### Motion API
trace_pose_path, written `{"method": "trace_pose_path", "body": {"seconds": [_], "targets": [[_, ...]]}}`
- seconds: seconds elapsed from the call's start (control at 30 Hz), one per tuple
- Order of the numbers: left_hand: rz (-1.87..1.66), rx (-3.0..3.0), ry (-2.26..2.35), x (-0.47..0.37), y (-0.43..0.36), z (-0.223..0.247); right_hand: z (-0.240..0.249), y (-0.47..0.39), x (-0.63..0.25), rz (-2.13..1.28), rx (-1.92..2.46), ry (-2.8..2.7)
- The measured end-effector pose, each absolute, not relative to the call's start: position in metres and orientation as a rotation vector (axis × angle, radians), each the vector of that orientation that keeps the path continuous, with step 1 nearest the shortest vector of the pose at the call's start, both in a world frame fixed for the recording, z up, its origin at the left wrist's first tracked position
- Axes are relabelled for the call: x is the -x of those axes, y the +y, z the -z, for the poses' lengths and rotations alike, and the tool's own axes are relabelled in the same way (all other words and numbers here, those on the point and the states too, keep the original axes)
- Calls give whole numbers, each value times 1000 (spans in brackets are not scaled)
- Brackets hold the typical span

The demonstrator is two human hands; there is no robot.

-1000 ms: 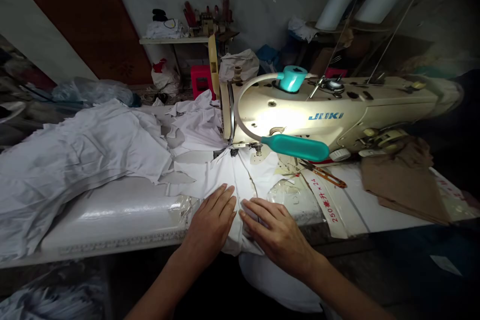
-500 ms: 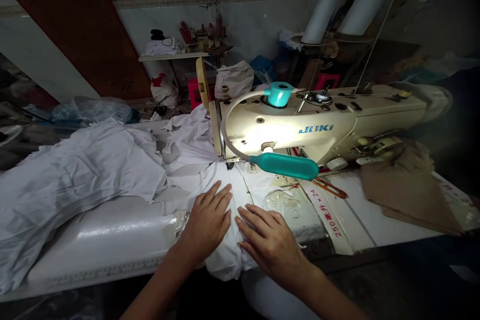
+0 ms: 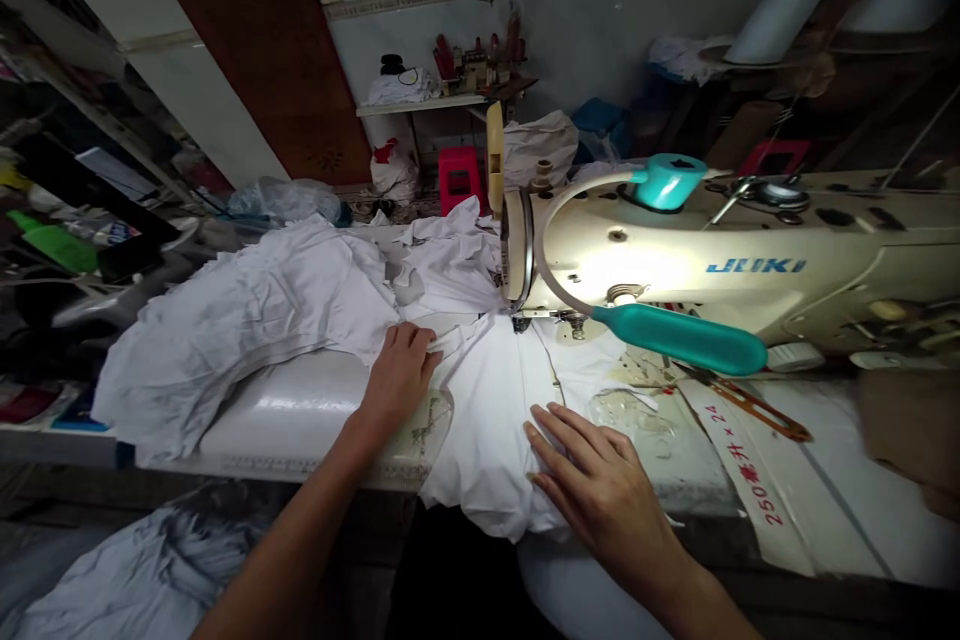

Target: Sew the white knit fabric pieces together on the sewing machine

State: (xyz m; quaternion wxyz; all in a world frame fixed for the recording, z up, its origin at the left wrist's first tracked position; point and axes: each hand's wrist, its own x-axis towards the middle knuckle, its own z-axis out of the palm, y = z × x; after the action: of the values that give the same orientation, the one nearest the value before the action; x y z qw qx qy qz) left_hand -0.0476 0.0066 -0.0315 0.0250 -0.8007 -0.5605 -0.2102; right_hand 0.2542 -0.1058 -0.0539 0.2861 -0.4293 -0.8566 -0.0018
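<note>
White fabric point(image 3: 487, 420) lies under the needle area of a cream sewing machine point(image 3: 660, 260) and drapes over the table's front edge. My right hand point(image 3: 600, 485) rests open on it, fingers stretched out beside a seam line. To the left, my left hand point(image 3: 401, 370) touches the near right end of a heap of white cloth pieces point(image 3: 262, 290). Its fingers are slightly bent and the thumb stands apart; no firm grip shows. A teal lamp point(image 3: 682, 338) on a bent neck hangs in front of the machine and lights the fabric.
Orange-handled snips point(image 3: 765, 408) lie right of the fabric, near a white cardboard sheet point(image 3: 780, 510) with red print. Brown cloth point(image 3: 907, 430) sits farther right. More pale cloth point(image 3: 142, 570) is heaped low at left. A red stool point(image 3: 459, 178) stands behind the table.
My left hand has left the fabric in front of the needle and moved left to the cloth heap. My right hand stays on the fabric. The view has turned left.
</note>
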Motion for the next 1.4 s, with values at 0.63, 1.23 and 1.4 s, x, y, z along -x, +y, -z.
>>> {"method": "trace_pose_path", "body": {"seconds": [0.63,1.23,1.4], "targets": [[600,2776,-1056,-27,-61,45,48,-108,-254,9,1208,-2390],[527,2806,-1152,-26,-16,47,36,-64,-251,-28,1326,-2402],[501,2872,-1110,-19,6,43,36,-51,-247,-27,1403,-2407]]}}
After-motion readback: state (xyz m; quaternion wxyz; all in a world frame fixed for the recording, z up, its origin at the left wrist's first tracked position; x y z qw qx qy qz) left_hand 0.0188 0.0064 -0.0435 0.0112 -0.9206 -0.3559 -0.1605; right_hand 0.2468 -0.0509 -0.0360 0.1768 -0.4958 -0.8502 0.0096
